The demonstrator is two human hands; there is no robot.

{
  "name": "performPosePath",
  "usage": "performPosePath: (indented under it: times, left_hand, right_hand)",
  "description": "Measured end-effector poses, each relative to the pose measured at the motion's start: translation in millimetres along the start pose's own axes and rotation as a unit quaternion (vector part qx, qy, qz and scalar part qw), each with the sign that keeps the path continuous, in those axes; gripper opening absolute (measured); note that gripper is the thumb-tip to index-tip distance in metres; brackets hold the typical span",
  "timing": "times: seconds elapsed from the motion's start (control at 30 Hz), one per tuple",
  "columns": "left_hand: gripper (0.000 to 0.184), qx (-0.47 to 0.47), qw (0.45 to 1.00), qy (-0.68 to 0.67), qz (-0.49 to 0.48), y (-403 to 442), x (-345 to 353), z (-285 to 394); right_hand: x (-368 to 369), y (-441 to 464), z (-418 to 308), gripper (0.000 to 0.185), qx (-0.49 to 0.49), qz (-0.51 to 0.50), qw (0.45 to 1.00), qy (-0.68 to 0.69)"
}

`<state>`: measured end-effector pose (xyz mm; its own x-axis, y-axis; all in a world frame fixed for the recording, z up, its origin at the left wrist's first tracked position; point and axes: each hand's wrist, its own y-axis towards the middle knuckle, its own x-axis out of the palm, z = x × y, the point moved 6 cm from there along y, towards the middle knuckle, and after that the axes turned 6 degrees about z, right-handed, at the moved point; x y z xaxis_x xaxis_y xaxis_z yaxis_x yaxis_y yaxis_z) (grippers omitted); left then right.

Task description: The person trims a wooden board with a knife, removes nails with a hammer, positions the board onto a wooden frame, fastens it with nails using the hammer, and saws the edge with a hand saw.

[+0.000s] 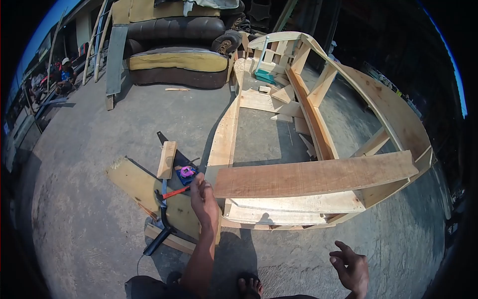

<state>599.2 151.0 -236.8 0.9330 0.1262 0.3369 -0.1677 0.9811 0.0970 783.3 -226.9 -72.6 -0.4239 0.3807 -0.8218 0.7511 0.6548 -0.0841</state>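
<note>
Plank (313, 175) Across Wooden Framework (225, 132)

Set right of centre. Just beside its left end: left hand (203, 199), fingers bent, grip impossible to tell. At lower right: right hand (352, 269) over floor (298, 254), fingers loosely open. Left of centre: red-handled hammer (176, 192) near pink tape measure (187, 172).

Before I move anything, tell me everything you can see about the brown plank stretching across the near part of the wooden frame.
The plank is long, flat and straight-sided, apparently bare wood with faint lengthwise grain, browner than the pale frame. It spans the frame's near part, slanting slightly upward to the right in view. Its right end looks uneven and overlaps the frame's right side. Its left end is right beside the left grip; whether they touch is unclear.
</note>
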Motion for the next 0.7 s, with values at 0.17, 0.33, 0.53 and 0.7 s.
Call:
performPosePath:
  times: [0.17,0.33,0.53,0.7]
  left_hand:
    - [0.058,0.381,0.849,0.215,-0.296,-77,89,113]
    - [0.058,0.488,0.713,0.308,-0.399,-140,173,111]
    - [0.054,0.521,0.731,0.287,-0.335,-112,175,115]
    - [0.044,0.438,0.811,0.272,-0.276,-76,158,174]
  right_hand:
    - [36,-61,-43,0.044,0.024,-0.005,0.995,-0.093]
    - [98,-84,-83,0.044,-0.132,-0.126,0.980,-0.077]
    - [89,-105,-74,0.045,-0.177,-0.135,0.974,-0.052]
    - [81,-99,-63,0.045,-0.207,-0.148,0.966,-0.047]
